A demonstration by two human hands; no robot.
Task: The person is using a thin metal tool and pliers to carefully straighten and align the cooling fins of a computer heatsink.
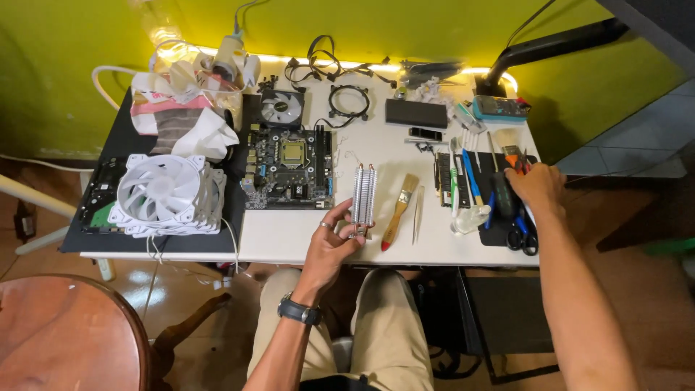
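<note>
Heatsink (363, 192) is what the left hand (334, 242) has hold of, a finned silver tower type standing on its end on the white table (289, 235), fingers and thumb pinched around its lower end near the front edge. Right hand (537, 187) is way over at 3 o'clock from it, resting on the black mat (499, 233) full of hand tools, fingers curled down over something there, but I can't tell whether they're actually gripping anything. Just at 3 o'clock of the heatsink lies a wooden-handled brush (399, 210) with a red tip, then metal tweezers (417, 214) right beside that. At 9 o'clock of the heatsink sits the motherboard (289, 168), bare socket facing up. Further out at 9 o'clock there's a stack of white case fans (168, 194). At 12 o'clock from the board is a small cooler fan (281, 108), and a black box (415, 113) sits near the back.
</note>
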